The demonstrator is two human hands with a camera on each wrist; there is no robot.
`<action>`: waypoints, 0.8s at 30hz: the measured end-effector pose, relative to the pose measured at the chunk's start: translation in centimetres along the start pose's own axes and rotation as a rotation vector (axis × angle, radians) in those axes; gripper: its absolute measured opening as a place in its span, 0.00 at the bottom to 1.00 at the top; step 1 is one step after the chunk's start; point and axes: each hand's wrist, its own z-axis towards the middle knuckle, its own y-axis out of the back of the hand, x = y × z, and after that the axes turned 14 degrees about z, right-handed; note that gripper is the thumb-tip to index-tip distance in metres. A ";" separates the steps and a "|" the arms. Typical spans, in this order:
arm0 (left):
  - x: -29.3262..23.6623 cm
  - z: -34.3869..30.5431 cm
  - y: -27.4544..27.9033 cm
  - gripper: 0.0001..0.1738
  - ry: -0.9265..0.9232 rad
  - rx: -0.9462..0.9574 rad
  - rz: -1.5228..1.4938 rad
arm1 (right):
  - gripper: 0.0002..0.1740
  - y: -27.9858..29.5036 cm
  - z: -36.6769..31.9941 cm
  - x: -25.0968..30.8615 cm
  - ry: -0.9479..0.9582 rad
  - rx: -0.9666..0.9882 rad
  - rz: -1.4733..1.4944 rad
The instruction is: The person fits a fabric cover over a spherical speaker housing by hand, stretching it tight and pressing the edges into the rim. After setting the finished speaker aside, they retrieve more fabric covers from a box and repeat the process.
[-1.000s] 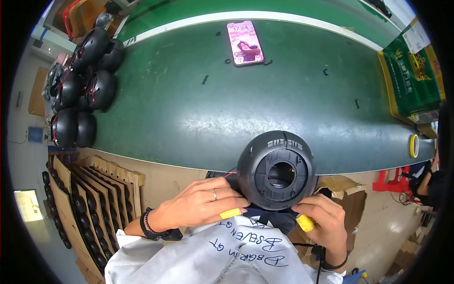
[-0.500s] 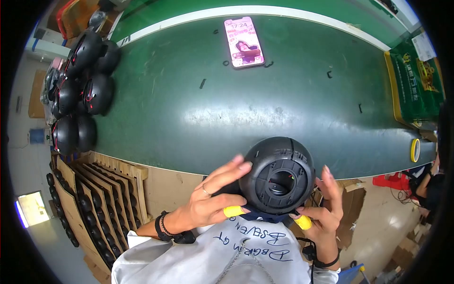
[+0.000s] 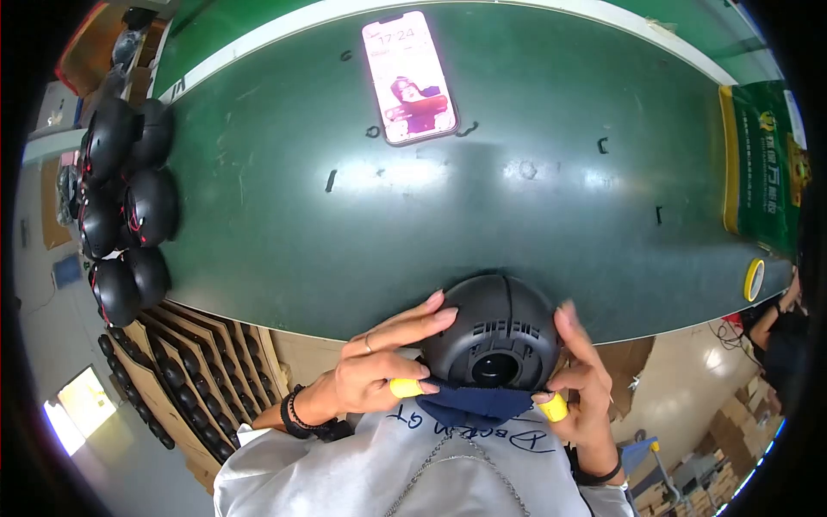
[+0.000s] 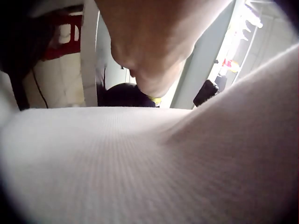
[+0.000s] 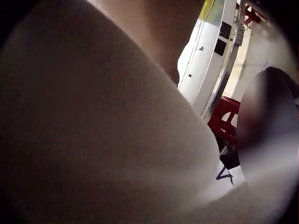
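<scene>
A round black plastic housing with a seam and slots sits low in the head view, at the table's front edge. Its round opening faces the person, and a navy cloth stretches across the lower part. The left hand pinches the cloth's left end, its longer fingers along the housing's side. At the other end the right hand pinches the cloth, forefinger raised beside the housing. Yellow wraps cover both thumbs. The left wrist view shows the hand partly; sleeve fabric fills much of both wrist views.
A lit phone lies on the green table among small black bits. More black housings are stacked at the left, above racks of boards. At the right are a green box and a yellow tape roll.
The housing has tilted, its opening now lower and narrower in view. The navy cloth has come up over its lower edge. Both hands' fingers have moved up along its sides.
</scene>
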 end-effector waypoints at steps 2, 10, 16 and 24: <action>0.0 0.5 0.1 0.15 0.003 -0.002 0.026 | 0.17 0.3 0.1 -0.1 -0.053 0.072 0.139; -0.2 1.8 -0.1 0.13 0.186 -0.133 -0.066 | 0.14 0.9 2.5 1.7 -0.190 0.044 0.109; 0.4 3.4 0.6 0.13 0.205 0.019 -0.195 | 0.15 0.9 4.4 1.4 -0.187 0.128 0.122; -0.6 3.3 -0.4 0.07 0.416 -0.136 -0.263 | 0.14 0.9 4.5 1.0 -0.271 -0.007 0.170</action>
